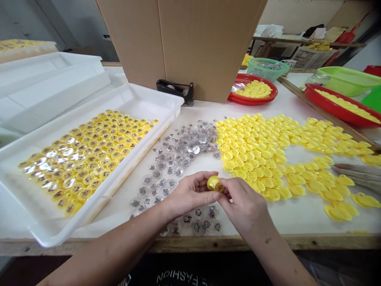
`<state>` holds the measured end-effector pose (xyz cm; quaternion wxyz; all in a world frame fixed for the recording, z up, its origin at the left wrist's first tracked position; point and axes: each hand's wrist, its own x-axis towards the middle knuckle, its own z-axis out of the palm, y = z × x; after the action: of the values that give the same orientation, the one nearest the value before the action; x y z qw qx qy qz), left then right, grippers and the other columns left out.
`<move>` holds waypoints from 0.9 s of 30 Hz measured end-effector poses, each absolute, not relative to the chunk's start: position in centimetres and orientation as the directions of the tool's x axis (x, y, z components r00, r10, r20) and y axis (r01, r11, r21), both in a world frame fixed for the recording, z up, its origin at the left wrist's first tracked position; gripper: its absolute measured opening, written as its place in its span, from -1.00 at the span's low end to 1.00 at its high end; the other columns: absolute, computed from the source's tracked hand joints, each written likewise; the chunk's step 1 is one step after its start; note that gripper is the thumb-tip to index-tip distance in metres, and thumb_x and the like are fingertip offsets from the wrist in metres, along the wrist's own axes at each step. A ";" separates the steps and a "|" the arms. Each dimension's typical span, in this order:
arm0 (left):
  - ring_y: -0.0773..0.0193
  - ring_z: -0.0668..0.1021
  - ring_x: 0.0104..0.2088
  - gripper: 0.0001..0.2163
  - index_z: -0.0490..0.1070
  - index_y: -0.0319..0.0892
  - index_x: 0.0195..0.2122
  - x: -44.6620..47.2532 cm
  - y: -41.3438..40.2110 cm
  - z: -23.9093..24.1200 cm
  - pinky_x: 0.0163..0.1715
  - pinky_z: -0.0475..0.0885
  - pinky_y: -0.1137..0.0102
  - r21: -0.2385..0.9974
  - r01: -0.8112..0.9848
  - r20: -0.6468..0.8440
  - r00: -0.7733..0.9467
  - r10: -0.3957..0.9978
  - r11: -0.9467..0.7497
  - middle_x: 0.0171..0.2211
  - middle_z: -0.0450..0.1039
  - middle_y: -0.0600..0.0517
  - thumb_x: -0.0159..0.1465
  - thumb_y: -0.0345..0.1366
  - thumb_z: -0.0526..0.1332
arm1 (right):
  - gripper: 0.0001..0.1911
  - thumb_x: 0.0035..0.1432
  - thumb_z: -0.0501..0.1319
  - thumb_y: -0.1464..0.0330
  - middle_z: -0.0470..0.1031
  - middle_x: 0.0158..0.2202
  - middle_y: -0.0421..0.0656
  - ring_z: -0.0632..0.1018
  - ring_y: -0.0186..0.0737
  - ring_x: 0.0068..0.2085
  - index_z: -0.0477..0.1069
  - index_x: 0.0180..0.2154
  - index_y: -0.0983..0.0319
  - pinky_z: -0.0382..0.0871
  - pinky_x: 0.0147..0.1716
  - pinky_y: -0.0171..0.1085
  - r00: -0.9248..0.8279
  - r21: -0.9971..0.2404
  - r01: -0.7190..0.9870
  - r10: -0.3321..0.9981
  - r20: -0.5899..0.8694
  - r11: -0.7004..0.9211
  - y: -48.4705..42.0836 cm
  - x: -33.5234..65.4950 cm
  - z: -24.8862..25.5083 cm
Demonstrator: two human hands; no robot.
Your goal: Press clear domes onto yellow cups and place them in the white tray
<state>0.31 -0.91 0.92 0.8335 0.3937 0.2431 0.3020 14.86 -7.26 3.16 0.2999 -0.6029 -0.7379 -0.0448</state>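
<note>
Between my two hands, above the table's near part, is a small round yellow plastic piece (213,183) with a printed disc on it. My left hand (192,192) pinches its left side, fingers curled behind it. My right hand (242,198) grips the right side with thumb and fingertips, partly covering the print. Under and beyond my hands lie many clear round discs (162,165) with small printed figures. Right of them spreads a field of plain yellow plastic pieces (253,151). Yellow pieces with printed discs (98,147) fill much of a white tray (110,202) at left.
A tall cardboard box (184,43) stands at the back, a black tape dispenser (177,90) before it. Red bowls (274,93) and a green basket (264,69) sit behind. Another person's hand (358,173) rests at the right. White trays (53,85) are stacked at left.
</note>
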 end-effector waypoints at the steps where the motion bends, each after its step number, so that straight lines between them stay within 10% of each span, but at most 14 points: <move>1: 0.29 0.54 -0.25 -0.57 0.44 -0.23 -0.09 0.4 -0.9 1.0 -0.17 0.40 0.37 0.819 -0.293 -0.186 0.677 0.713 0.492 -0.25 0.52 -0.04 0.00 -0.32 0.42 | -0.89 0.21 0.11 0.42 0.46 -0.44 -0.14 0.53 -0.24 -0.41 0.41 -0.29 0.24 0.42 -0.45 -0.30 -0.086 -0.321 0.907 0.865 0.495 0.274 -7.2 14.7 3.0; 10: 0.28 0.53 -0.27 -0.63 0.42 -0.25 -0.10 0.0 -0.4 1.1 -0.21 0.42 0.37 0.963 -0.150 -0.096 0.584 0.806 0.223 -0.26 0.51 -0.04 0.07 -0.26 0.36 | -0.79 0.14 0.23 0.27 0.50 -0.24 -0.14 0.54 -0.25 -0.28 0.41 -0.17 0.19 0.49 -0.28 -0.25 0.124 -0.887 0.454 0.980 0.155 0.083 -6.9 16.0 1.9; 19: 0.28 0.50 -0.37 -0.82 0.47 -0.20 -0.24 -0.7 -0.2 2.2 -0.35 0.32 0.44 0.916 0.237 0.151 0.546 0.824 -0.324 -0.38 0.50 0.00 0.23 -0.22 0.20 | -0.84 0.16 0.20 0.30 0.52 -0.33 -0.15 0.55 -0.23 -0.34 0.39 -0.21 0.20 0.51 -0.34 -0.26 0.184 -0.959 0.261 0.969 0.166 0.114 -7.0 14.5 1.6; 27: 0.32 0.43 -0.47 -0.85 0.47 -0.23 -0.32 -0.1 -0.8 2.8 -0.50 0.25 0.47 0.921 0.354 -0.049 0.518 0.854 -0.162 -0.46 0.47 0.01 0.18 -0.26 0.19 | -0.78 0.13 0.23 0.25 0.56 -0.35 -0.15 0.58 -0.22 -0.40 0.43 -0.18 0.19 0.55 -0.41 -0.32 0.207 -0.981 0.193 0.976 0.075 0.034 -6.7 15.2 -0.1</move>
<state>-0.10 -0.82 2.76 0.4923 0.7188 0.4201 0.2538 15.17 -6.66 -0.10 0.5147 -0.5817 -0.5022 0.3801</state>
